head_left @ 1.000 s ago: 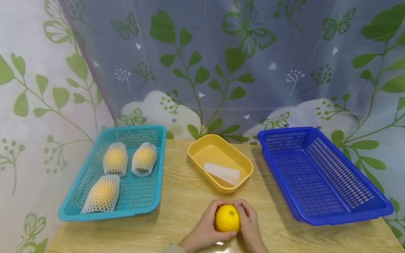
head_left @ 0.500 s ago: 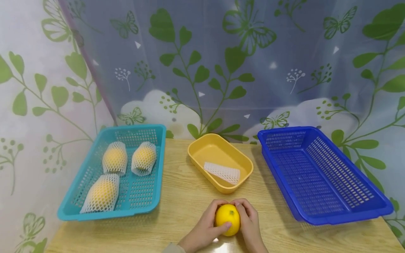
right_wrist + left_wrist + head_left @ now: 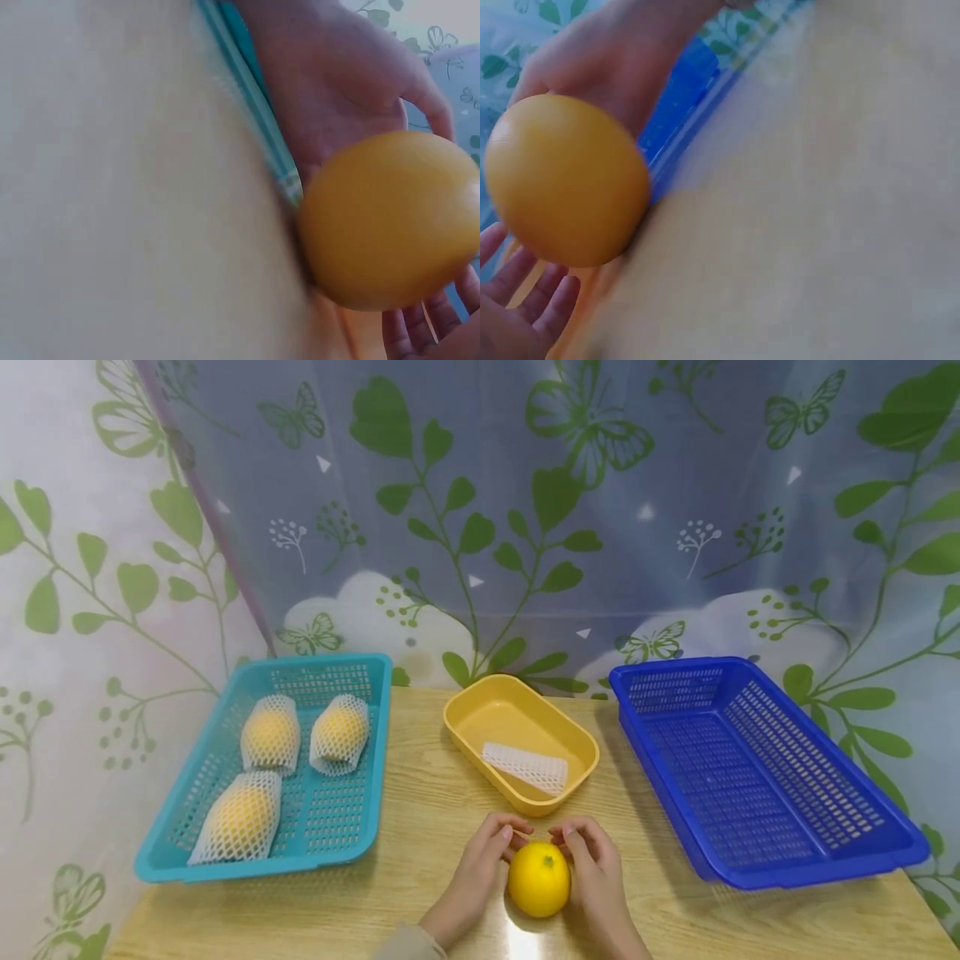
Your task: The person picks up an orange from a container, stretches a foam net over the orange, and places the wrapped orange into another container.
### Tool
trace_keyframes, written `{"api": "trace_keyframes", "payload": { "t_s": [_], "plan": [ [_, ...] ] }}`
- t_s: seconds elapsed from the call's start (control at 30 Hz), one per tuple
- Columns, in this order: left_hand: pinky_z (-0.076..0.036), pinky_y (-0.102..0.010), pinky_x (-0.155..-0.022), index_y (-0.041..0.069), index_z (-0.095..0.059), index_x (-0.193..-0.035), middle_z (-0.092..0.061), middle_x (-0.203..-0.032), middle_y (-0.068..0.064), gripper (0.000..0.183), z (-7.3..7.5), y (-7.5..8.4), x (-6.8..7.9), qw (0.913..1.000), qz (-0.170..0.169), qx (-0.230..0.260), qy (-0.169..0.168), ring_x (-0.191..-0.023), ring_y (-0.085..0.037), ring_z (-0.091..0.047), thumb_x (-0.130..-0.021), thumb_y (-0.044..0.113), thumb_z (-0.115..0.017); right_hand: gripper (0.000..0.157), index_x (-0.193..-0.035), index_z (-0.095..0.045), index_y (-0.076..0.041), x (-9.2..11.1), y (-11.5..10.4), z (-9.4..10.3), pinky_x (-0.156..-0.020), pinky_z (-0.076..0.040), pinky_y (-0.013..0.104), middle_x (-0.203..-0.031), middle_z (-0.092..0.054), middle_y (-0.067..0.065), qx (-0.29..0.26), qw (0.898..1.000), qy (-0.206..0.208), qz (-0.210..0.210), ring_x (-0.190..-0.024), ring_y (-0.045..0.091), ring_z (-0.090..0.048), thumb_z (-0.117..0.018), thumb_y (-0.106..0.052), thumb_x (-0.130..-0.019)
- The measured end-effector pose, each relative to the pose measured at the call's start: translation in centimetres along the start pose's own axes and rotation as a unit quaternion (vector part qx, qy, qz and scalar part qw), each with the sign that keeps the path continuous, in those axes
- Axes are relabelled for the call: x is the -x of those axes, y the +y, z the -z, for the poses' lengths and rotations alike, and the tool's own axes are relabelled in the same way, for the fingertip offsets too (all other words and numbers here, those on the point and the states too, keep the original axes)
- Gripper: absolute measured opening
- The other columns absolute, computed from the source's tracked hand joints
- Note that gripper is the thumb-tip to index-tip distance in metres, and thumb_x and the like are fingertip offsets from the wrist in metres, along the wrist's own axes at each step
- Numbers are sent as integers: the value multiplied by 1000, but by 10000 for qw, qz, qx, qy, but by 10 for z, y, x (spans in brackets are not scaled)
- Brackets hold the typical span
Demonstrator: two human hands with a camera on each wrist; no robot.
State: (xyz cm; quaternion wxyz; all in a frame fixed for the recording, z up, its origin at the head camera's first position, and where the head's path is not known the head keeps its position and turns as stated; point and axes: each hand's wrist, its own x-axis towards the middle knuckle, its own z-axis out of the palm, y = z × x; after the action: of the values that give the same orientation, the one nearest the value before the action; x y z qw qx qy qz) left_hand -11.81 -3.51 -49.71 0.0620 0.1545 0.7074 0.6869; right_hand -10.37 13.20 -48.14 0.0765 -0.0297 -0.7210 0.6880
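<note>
A yellow-orange orange (image 3: 539, 880) sits on the wooden table near its front edge, its green stem scar facing up. My left hand (image 3: 480, 870) stands just left of it, a gap between palm and fruit, with loosely bent fingers. On the other side my right hand (image 3: 597, 875) is close beside the fruit, fingers relaxed near its far side. In the left wrist view the orange (image 3: 566, 180) lies between the fingers of my left hand (image 3: 529, 304) and my right hand beyond. The right wrist view has the orange (image 3: 394, 221) in front of my left hand (image 3: 337, 82).
A teal basket (image 3: 378, 760) at left holds three oranges in white foam nets, one being the netted orange (image 3: 271, 737) at the back. Behind the hands stands a yellow tub (image 3: 487, 710) with a foam net sleeve (image 3: 525, 766) in it. A blue basket (image 3: 731, 777) stands at right.
Both hands held the orange, the left thumb moving across it. Now the left hand has let go and drawn away left, the right has loosened, and the orange rests on the table.
</note>
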Motion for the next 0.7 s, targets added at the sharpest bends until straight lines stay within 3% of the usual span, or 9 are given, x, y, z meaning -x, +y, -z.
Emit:
{"api": "trace_keyframes", "payload": {
  "t_s": [0.17, 0.23, 0.3, 0.33, 0.4, 0.5, 0.57, 0.63, 0.7],
  "plan": [
    [-50, -34, -74, 11, -62, -98, -66, -96, -5, 21, 13, 18, -13, 9963, -552, -565, 332, -86, -21, -59, -99, 25, -46, 10, -98, -60, 1, -11, -17, 7, -76, -50, 26, -95, -62, 16, 399, 9962, 24, 768, -88, 19, -59, -55, -7, -93],
    [-49, -30, -70, 12, -63, -93, -66, -88, 0, 14, 19, 26, -21, 9886, -1000, -1036, 446, -80, -17, -59, -96, 22, -53, 7, -97, -61, -2, -19, -24, 10, -76, -48, 24, -94, -63, 12, 671, 9895, 43, 1283, -88, 17, -58, -58, -4, -91],
    [-49, -27, -66, 13, -62, -90, -63, -84, 4, 9, 23, 34, -31, 9716, -1567, -1689, 535, -76, -14, -57, -94, 20, -58, 9, -97, -62, -4, -29, -31, 11, -75, -48, 25, -93, -63, 8, 1073, 9756, 40, 1913, -87, 17, -57, -61, -1, -88],
    [-48, -26, -66, 13, -62, -89, -62, -83, 5, 7, 25, 37, -36, 9581, -1862, -2097, 589, -76, -13, -56, -92, 19, -60, 11, -96, -62, -5, -35, -34, 11, -74, -48, 27, -93, -63, 6, 1308, 9663, 45, 2215, -87, 17, -57, -62, 0, -87],
    [-47, -25, -66, 12, -61, -89, -60, -83, 5, 7, 28, 44, -47, 9152, -2473, -3089, 764, -76, -13, -54, -88, 19, -63, 15, -96, -62, -6, -47, -40, 10, -71, -48, 32, -92, -62, 5, 1782, 9434, -4, 2796, -85, 20, -56, -66, 1, -83],
    [-44, -26, -66, 13, -60, -93, -60, -88, 3, 17, 31, 52, -62, 8265, -2997, -4653, 1030, -78, -16, -52, -82, 24, -67, 20, -97, -61, -6, -64, -45, 6, -71, -46, 37, -93, -61, 7, 2501, 9101, -166, 3301, -85, 23, -55, -69, -2, -78],
    [-42, -29, -66, 13, -59, -101, -60, -92, 1, 28, 32, 56, -70, 7782, -3013, -5414, 1024, -80, -19, -51, -79, 29, -68, 24, -97, -61, -6, -75, -46, 3, -73, -45, 39, -94, -60, 8, 2984, 8910, -328, 3406, -87, 24, -54, -71, -6, -76],
    [-42, -32, -67, 14, -57, -107, -59, -96, -1, 37, 33, 59, -77, 7509, -2797, -5925, 826, -83, -21, -51, -78, 34, -69, 28, -99, -61, -5, -84, -45, 0, -77, -44, 41, -96, -60, 9, 3425, 8759, -495, 3361, -90, 27, -53, -73, -9, -74],
    [-43, -34, -69, 14, -56, -112, -59, -99, -2, 43, 32, 61, -84, 7398, -2507, -6219, 557, -86, -23, -52, -78, 38, -69, 33, -101, -61, -5, -92, -43, -3, -79, -44, 43, -98, -59, 9, 3889, 8605, -655, 3226, -93, 29, -54, -76, -11, -71]
  ]
}}
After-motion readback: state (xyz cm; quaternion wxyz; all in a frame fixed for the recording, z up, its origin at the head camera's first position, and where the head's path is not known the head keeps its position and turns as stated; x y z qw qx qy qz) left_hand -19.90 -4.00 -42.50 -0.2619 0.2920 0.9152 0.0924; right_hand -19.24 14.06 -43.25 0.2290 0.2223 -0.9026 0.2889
